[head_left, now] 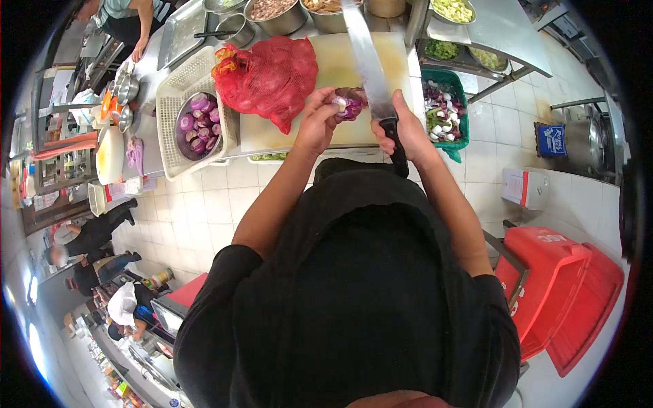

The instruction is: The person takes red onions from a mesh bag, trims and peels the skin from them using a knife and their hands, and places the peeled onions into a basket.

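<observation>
In the left hand (315, 124), pinches a partly peeled onion (348, 109); in the right hand (409, 129), grips a knife (369, 61). Left of both, has peeled onions (199, 102) and a mesh bag (269, 78), apparently of unpeeled ones.

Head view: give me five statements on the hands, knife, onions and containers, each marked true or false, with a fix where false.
1. The right hand grips the knife by its black handle. True.
2. The left hand holds a green pepper. False: it holds a purple onion.
3. The red mesh bag lies at least partly on the cutting board. True.
4. The metal bowl of onions stands in a blue crate. False: it stands in a cream basket.
5. The knife's tip points toward the person's body. False: it points away from the body.
</observation>
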The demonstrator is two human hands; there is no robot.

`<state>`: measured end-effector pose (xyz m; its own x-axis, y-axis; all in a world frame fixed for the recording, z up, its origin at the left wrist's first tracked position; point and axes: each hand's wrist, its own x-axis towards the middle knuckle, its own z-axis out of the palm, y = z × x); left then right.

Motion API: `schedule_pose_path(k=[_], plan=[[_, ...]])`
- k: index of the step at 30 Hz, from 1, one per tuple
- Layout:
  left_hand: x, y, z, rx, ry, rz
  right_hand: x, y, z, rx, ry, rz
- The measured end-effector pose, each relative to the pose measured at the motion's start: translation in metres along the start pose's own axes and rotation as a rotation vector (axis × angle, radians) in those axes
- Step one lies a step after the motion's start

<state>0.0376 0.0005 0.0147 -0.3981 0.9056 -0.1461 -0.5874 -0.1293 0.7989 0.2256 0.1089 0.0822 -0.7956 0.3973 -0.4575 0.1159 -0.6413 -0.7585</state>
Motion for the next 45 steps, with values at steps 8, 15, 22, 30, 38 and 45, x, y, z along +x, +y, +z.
schedule_pose_path(k=[8,15,22,30,38,45], plan=[[-0.001,0.008,0.008,-0.132,-0.008,-0.011,0.008,0.011,-0.001,-0.066,0.04,-0.107],[0.0,0.014,0.02,-0.116,0.01,0.039,0.012,0.015,0.011,-0.253,0.065,-0.217],[0.004,0.009,0.04,-0.087,0.094,0.116,0.015,0.012,0.036,-0.281,0.135,-0.418],[0.001,0.004,0.041,-0.112,0.127,0.137,0.027,0.018,0.026,-0.307,0.236,-0.433],[0.005,0.004,0.035,-0.158,0.106,0.057,0.037,0.015,0.004,-0.203,0.357,-0.228],[0.01,0.0,0.002,-0.246,0.131,-0.049,0.053,0.036,-0.02,-0.377,0.199,-0.02]])
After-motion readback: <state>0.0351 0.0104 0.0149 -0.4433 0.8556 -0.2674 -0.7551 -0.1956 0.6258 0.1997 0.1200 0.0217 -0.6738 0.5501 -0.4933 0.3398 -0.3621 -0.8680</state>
